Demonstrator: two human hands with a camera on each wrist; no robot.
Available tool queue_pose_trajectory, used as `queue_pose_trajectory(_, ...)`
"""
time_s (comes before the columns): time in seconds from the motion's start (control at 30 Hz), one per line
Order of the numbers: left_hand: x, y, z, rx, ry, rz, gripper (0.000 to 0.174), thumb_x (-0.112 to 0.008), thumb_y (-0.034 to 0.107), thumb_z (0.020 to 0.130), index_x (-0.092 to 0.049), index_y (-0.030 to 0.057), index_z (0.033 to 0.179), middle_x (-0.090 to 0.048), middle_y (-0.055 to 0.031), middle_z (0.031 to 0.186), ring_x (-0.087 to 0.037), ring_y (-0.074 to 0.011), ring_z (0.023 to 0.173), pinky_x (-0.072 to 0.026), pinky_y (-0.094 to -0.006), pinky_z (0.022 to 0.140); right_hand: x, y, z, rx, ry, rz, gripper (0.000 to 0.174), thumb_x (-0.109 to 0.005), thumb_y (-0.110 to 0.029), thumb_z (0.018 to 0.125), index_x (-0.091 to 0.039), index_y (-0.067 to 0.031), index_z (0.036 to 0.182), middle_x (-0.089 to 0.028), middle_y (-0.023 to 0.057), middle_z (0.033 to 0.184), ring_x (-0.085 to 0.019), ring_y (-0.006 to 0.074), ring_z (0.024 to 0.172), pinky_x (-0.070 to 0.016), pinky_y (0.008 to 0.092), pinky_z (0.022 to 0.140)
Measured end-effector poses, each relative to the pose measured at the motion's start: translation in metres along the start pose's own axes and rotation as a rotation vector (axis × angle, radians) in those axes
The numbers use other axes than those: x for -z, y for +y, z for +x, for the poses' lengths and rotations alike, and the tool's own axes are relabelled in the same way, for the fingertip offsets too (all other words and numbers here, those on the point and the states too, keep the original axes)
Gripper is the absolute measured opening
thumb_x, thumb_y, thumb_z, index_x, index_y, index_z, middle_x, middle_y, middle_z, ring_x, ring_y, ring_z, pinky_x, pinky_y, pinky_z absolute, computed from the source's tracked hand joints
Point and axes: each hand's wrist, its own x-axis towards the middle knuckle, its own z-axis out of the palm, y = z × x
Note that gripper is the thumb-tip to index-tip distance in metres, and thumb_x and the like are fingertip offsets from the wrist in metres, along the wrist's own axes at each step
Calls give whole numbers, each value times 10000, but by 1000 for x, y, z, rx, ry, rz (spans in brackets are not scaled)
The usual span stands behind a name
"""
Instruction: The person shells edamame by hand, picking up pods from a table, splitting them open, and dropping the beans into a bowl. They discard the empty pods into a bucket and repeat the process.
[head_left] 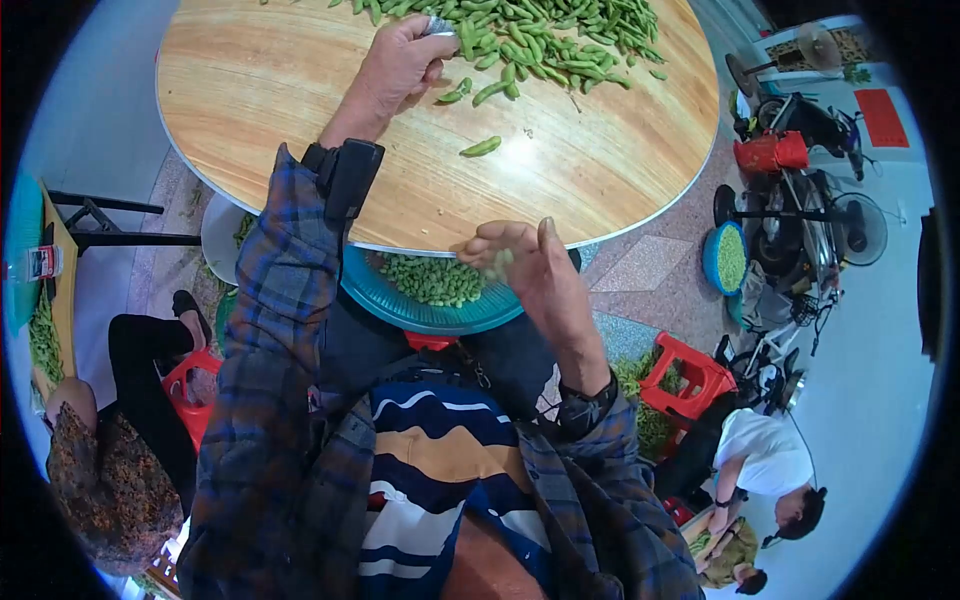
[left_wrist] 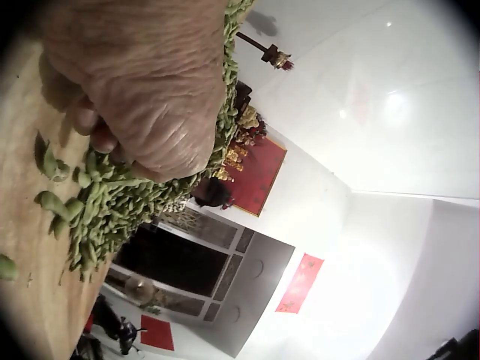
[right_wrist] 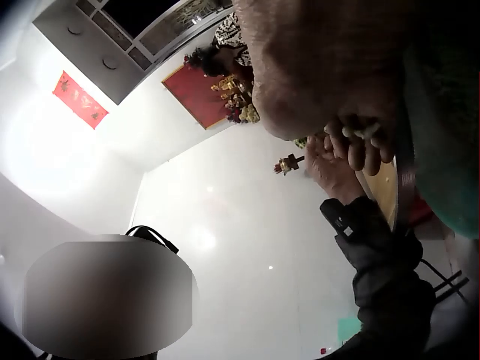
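Observation:
My left hand [head_left: 392, 75] is at the near edge of a heap of green soybean pods [head_left: 545, 45] on the table, fingers bent, a silvery wrap [head_left: 437, 28] around its thumb. Whether a pod is in its grasp I cannot tell. Below the table edge, my right hand [head_left: 553, 292] hangs over a teal basin [head_left: 372, 300] of shelled beans [head_left: 435, 280], palm up and fingers loosely spread. Pale green beans [head_left: 500, 262] show blurred at its fingers. In the right wrist view, a pale bean [right_wrist: 367, 132] appears against the fingers. A single pod [head_left: 480, 147] lies nearer me on the wood.
The round-edged wooden table [head_left: 300, 150] spans the front. A pale bowl [head_left: 218, 235] stands below its left edge. Red stools [head_left: 690, 378] flank me, with people seated on both sides. A blue basin [head_left: 712, 270] of beans, a fan [head_left: 858, 228] and parked bikes stand at right.

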Motion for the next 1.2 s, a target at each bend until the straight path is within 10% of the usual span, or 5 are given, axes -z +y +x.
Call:
queue_pose_trajectory(0.4,-2,11,-4,30,-23,-36,171,-687,201,938,-596,116,821,-523,62,605,-393,-12,451,-268,-206,401,-6,-10,-9,237,65,-512,304,-556,-128,1051,-606,45,1295,-694,137,1142,-685,251,1056,-523,313,928)
queue_pose_trajectory(0.6,-1,12,-2,51,-67,-104,133,-688,189,926,-623,99,854,-525,59,614,-415,-19,474,-290,-204,422,1,-43,70,880,252,-1526,339,-685,-28,877,-656,-27,1215,-629,157,1111,-618,331,986,-522,403,848)
queue_pose_trajectory(0.73,4,6,3,77,-78,-64,101,-680,163,922,-630,89,875,-523,62,630,-418,-20,488,-301,-209,435,2,-45,85,758,260,-1592,240,-684,-38,874,-685,-28,1114,-632,154,1070,-604,355,959,-519,426,828)
queue_pose_trajectory(1.0,22,36,-48,149,-222,204,121,-666,180,879,-664,60,887,-568,40,693,-489,-35,594,-339,-227,506,-6,-30,98,520,305,-834,174,-633,-134,1013,-670,5,1111,-655,39,887,-618,128,789,-513,298,707)
queue_pose_trajectory(1.2,85,44,-136,108,176,133,111,-662,169,920,-654,64,883,-513,58,647,-408,-21,522,-274,-220,467,-110,21,128,363,89,-468,227,-620,-127,1026,-637,18,1200,-668,36,908,-630,86,783,-527,246,650)
